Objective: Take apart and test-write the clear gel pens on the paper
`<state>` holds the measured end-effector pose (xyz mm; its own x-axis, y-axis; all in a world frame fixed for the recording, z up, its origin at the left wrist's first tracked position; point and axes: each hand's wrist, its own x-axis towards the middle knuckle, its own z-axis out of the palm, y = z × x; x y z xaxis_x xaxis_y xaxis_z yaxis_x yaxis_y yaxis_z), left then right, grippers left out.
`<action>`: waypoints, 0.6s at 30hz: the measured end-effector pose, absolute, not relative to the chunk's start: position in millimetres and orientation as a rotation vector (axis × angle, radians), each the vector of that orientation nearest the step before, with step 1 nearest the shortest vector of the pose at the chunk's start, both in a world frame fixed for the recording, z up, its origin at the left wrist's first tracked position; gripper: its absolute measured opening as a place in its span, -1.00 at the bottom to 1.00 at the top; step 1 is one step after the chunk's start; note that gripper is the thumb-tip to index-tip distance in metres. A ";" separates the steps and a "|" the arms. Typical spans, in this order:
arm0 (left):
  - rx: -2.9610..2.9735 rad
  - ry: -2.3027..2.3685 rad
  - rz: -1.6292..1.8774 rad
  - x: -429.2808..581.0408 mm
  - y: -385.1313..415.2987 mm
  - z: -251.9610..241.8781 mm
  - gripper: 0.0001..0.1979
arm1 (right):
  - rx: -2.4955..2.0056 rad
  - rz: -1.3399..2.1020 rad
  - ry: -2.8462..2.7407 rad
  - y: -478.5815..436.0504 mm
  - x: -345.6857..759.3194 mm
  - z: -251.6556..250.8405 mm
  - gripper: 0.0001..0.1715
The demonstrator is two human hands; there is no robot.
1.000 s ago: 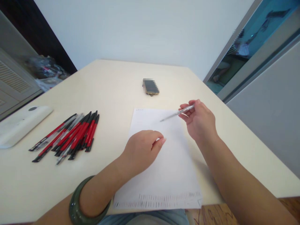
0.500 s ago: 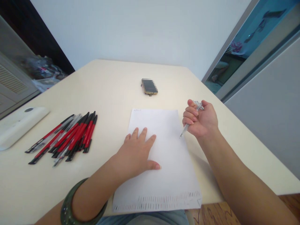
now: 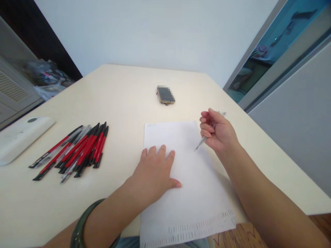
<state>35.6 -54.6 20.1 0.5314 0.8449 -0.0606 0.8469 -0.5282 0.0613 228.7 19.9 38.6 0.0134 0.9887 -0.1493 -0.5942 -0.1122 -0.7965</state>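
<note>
From my remote seat I see my right hand (image 3: 218, 132) closed around a slim clear pen (image 3: 204, 139), fingers curled about the upper barrel, the tip angled down and hovering just over the right edge of the sheet of paper (image 3: 186, 186). I judge the pen light and stiff, its smooth plastic barrel a little slippery; a hold nearer the tip should give better control than the present high fist-like one.

My left hand (image 3: 155, 172) lies open and flat, palm down, on the left part of the sheet, fingers spread and pressing it to the worktop (image 3: 124, 100). The paper looks thin, limp and easy to crease or slide on the smooth surface, so a flat palm suits it better than a pinch; its near edge, printed with rows of small marks, overhangs the worktop's front.

To the left, well apart from the sheet, lies a bundle of red-and-black pens (image 3: 77, 151), and beyond it a white device (image 3: 20, 136). A small dark phone (image 3: 166, 95) rests farther back. A green bangle (image 3: 82, 227) circles my left wrist.
</note>
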 end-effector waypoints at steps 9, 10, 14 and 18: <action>2.677 1.493 0.000 35.0 -57.0 22.7 -0.27 | -0.980 1.782 -0.786 49.3 195.4 14.1 -0.46; 2.673 1.494 0.004 35.0 -57.2 22.9 -0.27 | -0.956 1.798 -0.840 53.4 190.2 12.8 -0.47; 2.670 1.496 0.016 35.6 -57.6 22.5 -0.27 | -0.931 1.619 -1.038 71.1 166.6 5.4 -0.69; 2.681 1.510 0.037 36.1 -57.9 20.3 -0.26 | -1.083 1.276 -1.127 86.2 147.9 -10.7 -0.69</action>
